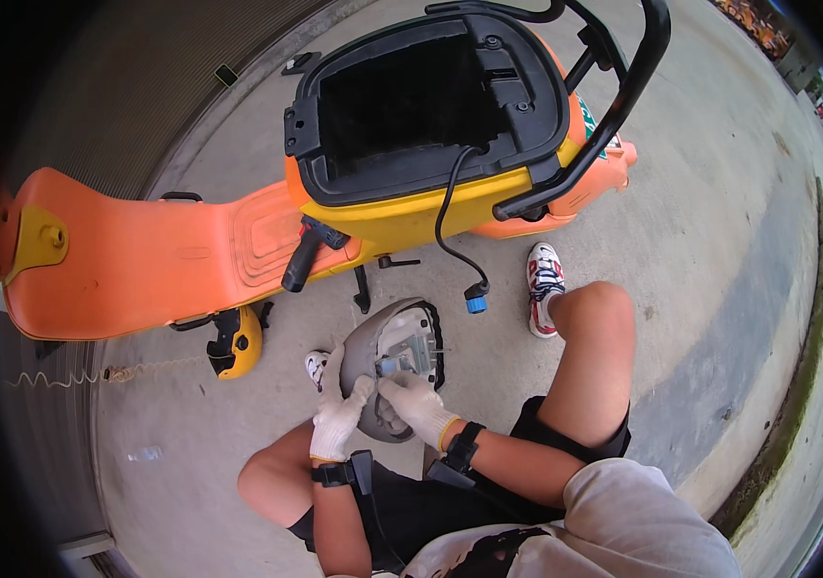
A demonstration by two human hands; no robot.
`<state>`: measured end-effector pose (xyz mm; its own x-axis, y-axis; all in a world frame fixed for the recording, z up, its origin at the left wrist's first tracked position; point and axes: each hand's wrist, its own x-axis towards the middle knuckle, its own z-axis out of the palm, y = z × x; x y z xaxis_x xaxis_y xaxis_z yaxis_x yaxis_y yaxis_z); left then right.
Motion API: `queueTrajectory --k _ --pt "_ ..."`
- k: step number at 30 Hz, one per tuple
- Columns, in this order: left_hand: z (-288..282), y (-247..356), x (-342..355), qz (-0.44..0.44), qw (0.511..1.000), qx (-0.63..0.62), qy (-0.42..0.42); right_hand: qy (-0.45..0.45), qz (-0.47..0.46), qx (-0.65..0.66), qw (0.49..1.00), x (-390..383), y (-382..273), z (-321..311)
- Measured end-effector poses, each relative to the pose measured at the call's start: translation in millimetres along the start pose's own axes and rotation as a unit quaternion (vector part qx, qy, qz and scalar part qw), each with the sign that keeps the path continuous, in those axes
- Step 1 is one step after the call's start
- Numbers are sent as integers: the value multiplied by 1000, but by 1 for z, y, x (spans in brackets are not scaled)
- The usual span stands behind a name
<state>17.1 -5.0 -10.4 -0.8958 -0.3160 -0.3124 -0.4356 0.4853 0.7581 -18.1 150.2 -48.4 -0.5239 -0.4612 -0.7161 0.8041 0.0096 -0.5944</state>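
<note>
A scooter seat (365, 349) lies upside down on the ground between my legs, with a grey-brown cover around a paler underside. My left hand (338, 414), in a white work glove, is closed on the seat's left and near edge, the thumb toward the middle. Also gloved, my right hand (416, 406) rests over the near part of the underside. Its fingers are pinched together close to the left thumb. Whatever sits between those fingers is too small or hidden to name. A light bluish patch (400, 364) shows on the underside just beyond the fingertips.
An orange and yellow scooter (238, 236) stands ahead, its seat compartment (402, 96) uncovered. From it hangs a black cable with a blue-ended connector (476, 301). A cordless power tool (307, 255) lies on the footboard. A yellow helmet (238, 345) is at left, near a coiled cord (74, 380).
</note>
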Motion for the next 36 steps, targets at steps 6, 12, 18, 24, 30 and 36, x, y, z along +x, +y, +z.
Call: queueTrajectory --k 6,12,18,24,30,36 --pt "3 -8 0 37 999 35 4 1 127 112 986 21 -9 -5" --pt "-1 -12 -2 28 998 49 10 -33 114 27 993 32 -16 -5" --pt "6 1 5 28 999 11 -15 -61 134 66 987 31 -27 -21" --pt "-4 -32 -1 -29 981 -192 -26 -63 68 -10 996 35 -24 7" --pt "2 -30 8 30 997 74 7 -132 110 221 960 46 14 -7" --pt "-8 -13 -5 26 998 27 -42 -93 -2 -116 989 2 -33 -16"
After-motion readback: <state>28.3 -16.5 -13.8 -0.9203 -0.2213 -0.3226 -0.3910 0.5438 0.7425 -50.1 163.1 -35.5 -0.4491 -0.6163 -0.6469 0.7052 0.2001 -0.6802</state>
